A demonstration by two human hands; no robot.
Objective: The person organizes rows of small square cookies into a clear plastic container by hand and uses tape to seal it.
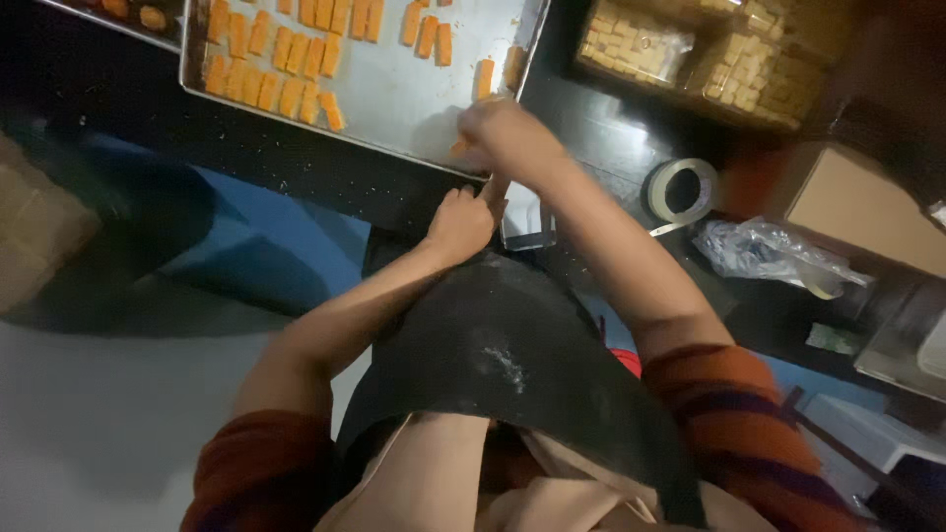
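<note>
orange sticks: one [460,148] at the right hand, on the near right part of the baking tray; about twenty-five more in view, in rows at the tray's left [271,59] and top, one loose piece [484,77] just beyond the hand; exact count unsure, blurred.
baking tray: one, metal, pale [394,99], on the dark worktop [591,138]; its near edge runs slantwise just beyond the left hand.
second tray: corner only, top left [118,15], with a few orange pieces.
right hand [503,133]: over the tray's near right corner, fingers curled down, tips pinching the orange stick; grip partly blurred.
left hand [461,222]: at the worktop edge just below the tray, fingers bent, thumb side up; touches a small metal thing [527,217] beside it; cannot tell if it grips anything.
arms: both stretched forward, forearms bare, striped red sleeves pushed to the elbows; right arm crosses over the worktop's front.
around: clear boxes of pale biscuits [690,49] top right; one tape roll [682,189]; crumpled plastic bag [774,251]; brown cardboard [867,207].
in the way: black apron [512,365], flour-dusted, hides the lap.
below: blue floor mat [256,246], left.
</note>
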